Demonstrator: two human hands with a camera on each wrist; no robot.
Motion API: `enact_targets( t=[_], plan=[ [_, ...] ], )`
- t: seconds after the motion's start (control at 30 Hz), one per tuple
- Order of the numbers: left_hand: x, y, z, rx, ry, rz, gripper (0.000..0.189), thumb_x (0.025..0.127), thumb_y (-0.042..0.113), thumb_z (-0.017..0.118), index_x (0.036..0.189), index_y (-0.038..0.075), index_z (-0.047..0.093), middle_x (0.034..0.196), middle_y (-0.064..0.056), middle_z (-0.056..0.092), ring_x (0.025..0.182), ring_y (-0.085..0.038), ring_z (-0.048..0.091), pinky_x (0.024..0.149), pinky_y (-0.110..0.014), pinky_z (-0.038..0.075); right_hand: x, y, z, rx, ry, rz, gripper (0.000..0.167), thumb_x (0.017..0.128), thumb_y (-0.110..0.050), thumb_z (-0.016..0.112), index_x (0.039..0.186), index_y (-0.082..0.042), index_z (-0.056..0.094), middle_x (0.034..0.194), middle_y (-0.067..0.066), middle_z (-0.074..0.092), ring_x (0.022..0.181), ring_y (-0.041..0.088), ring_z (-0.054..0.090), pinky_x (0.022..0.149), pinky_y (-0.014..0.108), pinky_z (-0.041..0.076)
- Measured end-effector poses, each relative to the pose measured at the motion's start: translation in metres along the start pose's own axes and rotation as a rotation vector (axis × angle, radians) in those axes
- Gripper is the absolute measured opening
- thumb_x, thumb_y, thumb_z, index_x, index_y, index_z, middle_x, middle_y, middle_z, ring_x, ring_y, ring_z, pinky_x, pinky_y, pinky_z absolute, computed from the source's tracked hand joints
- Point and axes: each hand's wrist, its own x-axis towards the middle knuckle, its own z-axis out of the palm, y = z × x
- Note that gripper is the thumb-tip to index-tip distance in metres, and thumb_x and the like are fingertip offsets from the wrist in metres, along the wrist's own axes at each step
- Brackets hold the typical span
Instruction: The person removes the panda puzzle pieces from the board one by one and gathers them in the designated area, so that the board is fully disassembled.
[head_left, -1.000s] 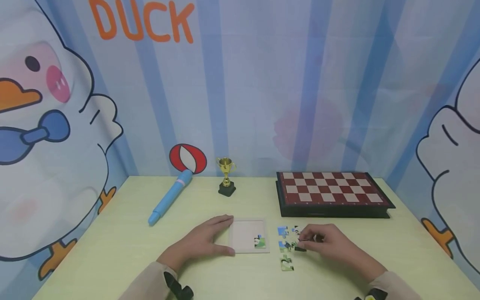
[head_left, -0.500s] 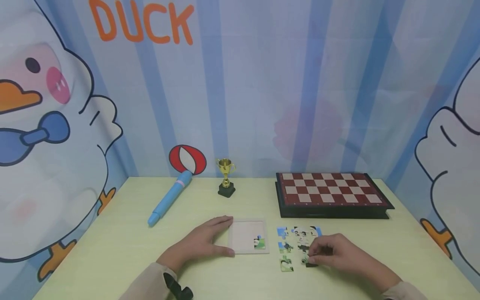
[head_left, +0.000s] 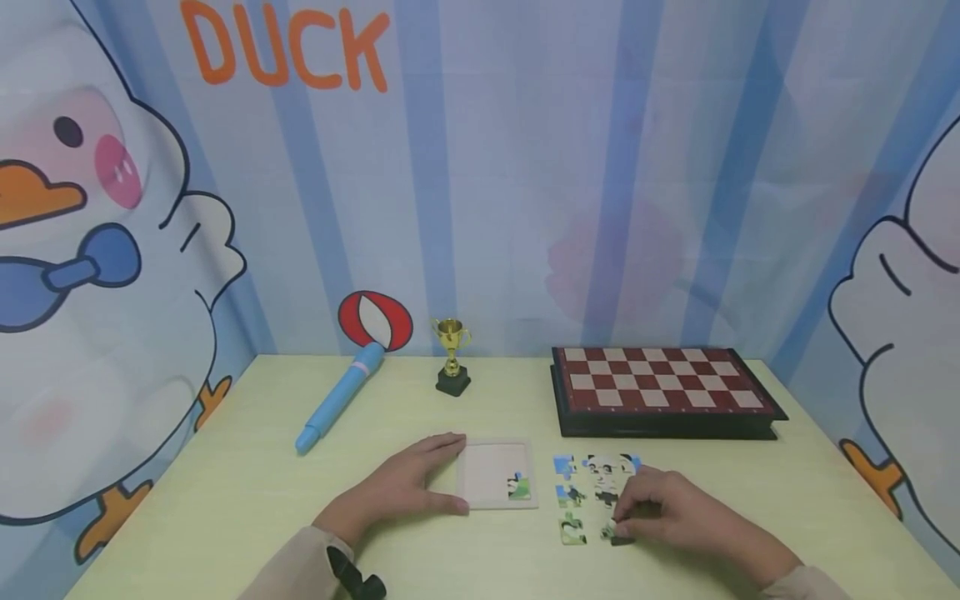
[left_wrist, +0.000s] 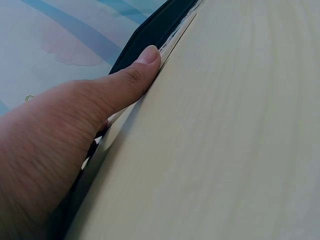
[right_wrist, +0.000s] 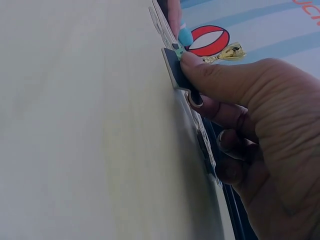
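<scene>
The square puzzle tray (head_left: 483, 467) lies flat on the table, with one green-and-white piece (head_left: 518, 485) in its lower right corner. My left hand (head_left: 405, 479) has its fingers and thumb extended along the tray's left side; in the left wrist view the thumb (left_wrist: 131, 80) presses against the edge. My right hand (head_left: 667, 508) pinches a jigsaw piece (head_left: 608, 531) between thumb and finger. In the right wrist view this jigsaw piece (right_wrist: 176, 70), dark with a pale edge, tilts close over the table. Several loose pieces (head_left: 573, 528) with panda and landscape prints lie between tray and right hand.
A chessboard box (head_left: 667, 392) stands at the back right. Behind the tray is a small gold trophy (head_left: 452, 358), and a blue tube-shaped toy (head_left: 341, 400) lies to its left. A printed curtain (head_left: 510, 167) closes off the table's back and sides.
My right hand has moved from the upper loose pieces toward the front right, uncovering panda-face pieces, and holds a piece there. My left hand stays at the tray.
</scene>
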Motion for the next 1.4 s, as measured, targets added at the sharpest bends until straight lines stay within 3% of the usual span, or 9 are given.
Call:
enact_targets(
  t=[0.2, 0.37, 0.47, 0.6, 0.7, 0.93, 1.2, 1.4],
  plan=[
    [0.0002, 0.0006, 0.0003, 0.007, 0.003, 0.002, 0.104, 0.074, 0.079, 0.066, 0.158, 0.024, 0.036, 0.161, 0.009, 0.033, 0.149, -0.021, 0.027, 0.121, -0.047, 0.027, -0.0001, -0.0019, 0.0002, -0.044, -0.002, -0.006, 0.006, 0.091, -0.034, 0.075, 0.09, -0.037, 0.07, 0.089, -0.022, 0.062, 0.083, 0.006, 0.055, 0.082, 0.028, 0.048],
    [-0.0004, 0.0014, 0.0, 0.008, 0.0, -0.001, 0.104, 0.074, 0.079, 0.066, 0.157, 0.024, 0.037, 0.161, 0.01, 0.033, 0.15, -0.02, 0.027, 0.121, -0.047, 0.027, -0.0001, -0.0005, 0.0016, -0.073, 0.011, -0.025, 0.006, 0.092, -0.037, 0.073, 0.091, -0.039, 0.068, 0.091, -0.022, 0.061, 0.087, 0.004, 0.054, 0.108, 0.023, 0.039],
    [-0.0006, 0.0013, 0.0003, 0.008, -0.004, -0.004, 0.104, 0.074, 0.08, 0.066, 0.157, 0.024, 0.037, 0.161, 0.01, 0.033, 0.15, -0.021, 0.027, 0.12, -0.047, 0.028, 0.0008, -0.0007, 0.0024, -0.06, -0.001, 0.001, 0.005, 0.092, -0.039, 0.073, 0.091, -0.038, 0.068, 0.091, -0.021, 0.061, 0.09, 0.004, 0.054, 0.12, 0.037, 0.03],
    [0.0001, 0.0006, 0.0006, 0.011, 0.002, -0.001, 0.104, 0.074, 0.08, 0.065, 0.158, 0.025, 0.036, 0.161, 0.01, 0.032, 0.15, -0.021, 0.027, 0.12, -0.047, 0.028, 0.0026, -0.0029, 0.0024, -0.054, -0.03, 0.068, 0.007, 0.09, -0.044, 0.073, 0.091, -0.039, 0.068, 0.095, -0.021, 0.062, 0.095, 0.005, 0.053, 0.115, 0.062, 0.025],
    [0.0005, -0.0001, 0.0009, 0.01, 0.007, 0.001, 0.104, 0.075, 0.08, 0.066, 0.157, 0.024, 0.036, 0.161, 0.01, 0.033, 0.149, -0.021, 0.028, 0.12, -0.047, 0.028, 0.003, -0.0051, 0.0021, -0.051, -0.042, 0.086, 0.009, 0.09, -0.046, 0.073, 0.091, -0.039, 0.068, 0.097, -0.021, 0.062, 0.097, 0.005, 0.052, 0.116, 0.063, 0.025],
    [0.0002, -0.0001, 0.0008, 0.013, -0.002, -0.011, 0.103, 0.075, 0.08, 0.065, 0.158, 0.026, 0.036, 0.161, 0.01, 0.033, 0.149, -0.021, 0.027, 0.12, -0.048, 0.028, 0.0025, -0.0054, 0.0023, -0.034, -0.029, 0.034, 0.008, 0.09, -0.043, 0.073, 0.09, -0.037, 0.067, 0.096, -0.02, 0.062, 0.097, 0.005, 0.054, 0.114, 0.064, 0.024],
    [0.0001, -0.0008, 0.0013, 0.007, -0.002, -0.017, 0.103, 0.074, 0.08, 0.065, 0.158, 0.027, 0.036, 0.161, 0.011, 0.033, 0.149, -0.021, 0.027, 0.12, -0.048, 0.028, 0.0015, -0.0037, 0.003, -0.026, -0.008, 0.005, 0.007, 0.091, -0.042, 0.073, 0.091, -0.037, 0.067, 0.096, -0.019, 0.063, 0.097, 0.005, 0.055, 0.12, 0.05, 0.025],
    [-0.0004, -0.0016, 0.0021, 0.009, 0.004, -0.016, 0.103, 0.074, 0.081, 0.065, 0.157, 0.027, 0.036, 0.161, 0.011, 0.033, 0.149, -0.021, 0.028, 0.12, -0.048, 0.029, 0.0021, -0.0041, 0.0037, -0.016, -0.012, 0.022, 0.008, 0.091, -0.042, 0.073, 0.09, -0.037, 0.067, 0.095, -0.019, 0.063, 0.096, 0.006, 0.055, 0.118, 0.055, 0.024]
  ],
)
